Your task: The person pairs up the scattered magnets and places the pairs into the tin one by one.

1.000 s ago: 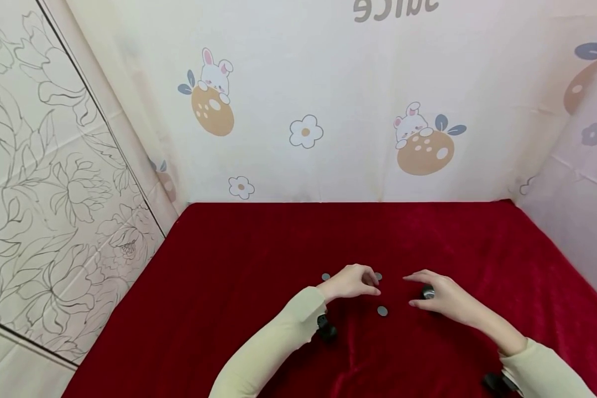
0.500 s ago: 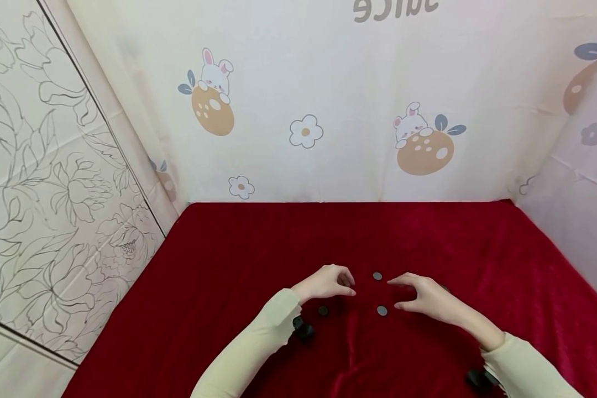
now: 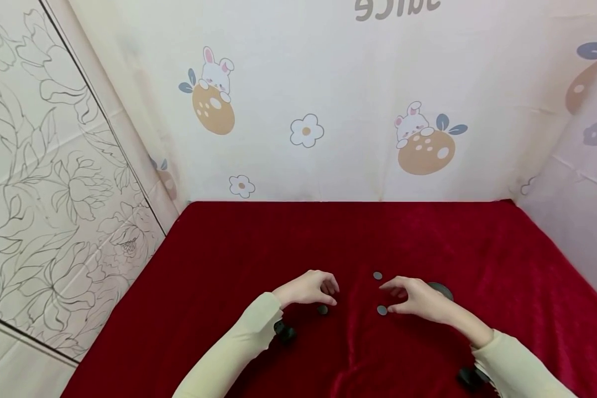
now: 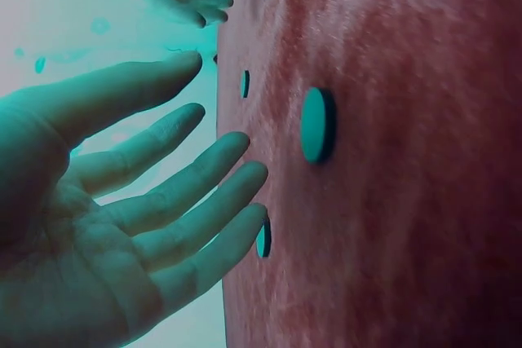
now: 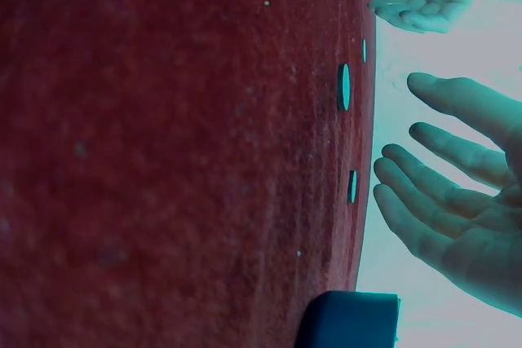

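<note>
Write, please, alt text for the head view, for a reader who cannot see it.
A person's left grip and right grip, both empty, hover over a red cloth with three small greyish discs visible, before a rabbit-print backdrop. A dark round object is partly hidden behind the right grip.

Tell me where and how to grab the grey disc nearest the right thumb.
Pinch the disc at opposite points of its rim, coming down from the right with the right hand, which is close on that side. It lies flat on the red cloth and is thin, so its low edge is likely the best hold.
</note>
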Demonstrator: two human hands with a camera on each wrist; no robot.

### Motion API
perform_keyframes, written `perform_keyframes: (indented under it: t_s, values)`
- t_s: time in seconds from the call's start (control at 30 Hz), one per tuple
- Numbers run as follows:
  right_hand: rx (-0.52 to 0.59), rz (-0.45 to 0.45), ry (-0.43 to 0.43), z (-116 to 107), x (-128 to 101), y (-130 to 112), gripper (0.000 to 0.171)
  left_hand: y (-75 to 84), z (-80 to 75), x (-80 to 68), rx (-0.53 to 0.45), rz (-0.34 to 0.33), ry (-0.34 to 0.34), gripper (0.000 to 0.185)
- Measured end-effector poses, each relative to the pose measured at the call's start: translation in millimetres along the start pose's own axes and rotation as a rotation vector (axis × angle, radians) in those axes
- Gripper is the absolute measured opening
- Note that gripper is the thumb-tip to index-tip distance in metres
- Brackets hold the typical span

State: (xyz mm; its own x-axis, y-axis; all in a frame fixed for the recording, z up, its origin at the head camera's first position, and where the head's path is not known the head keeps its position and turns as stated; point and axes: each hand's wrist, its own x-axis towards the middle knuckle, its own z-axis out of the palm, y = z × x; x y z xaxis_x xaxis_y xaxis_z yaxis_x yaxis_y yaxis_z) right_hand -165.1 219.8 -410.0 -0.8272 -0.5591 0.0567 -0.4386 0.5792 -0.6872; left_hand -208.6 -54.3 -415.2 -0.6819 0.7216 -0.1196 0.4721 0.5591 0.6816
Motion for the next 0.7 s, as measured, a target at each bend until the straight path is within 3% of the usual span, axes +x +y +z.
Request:
perform_keyframes:
  t_s: [0.33,0.7]
  values:
    - [0.006,-0.024,-0.079,6,6,5,0.032,-6.1,-1.9,-13.1,0.031,-0.026,-0.04,0.024]
    - [0.027,-0.047,-0.135,13,12,4,0.028,-9.8,3.2,-16.4,0.072,-0.038,-0.074,0.024]
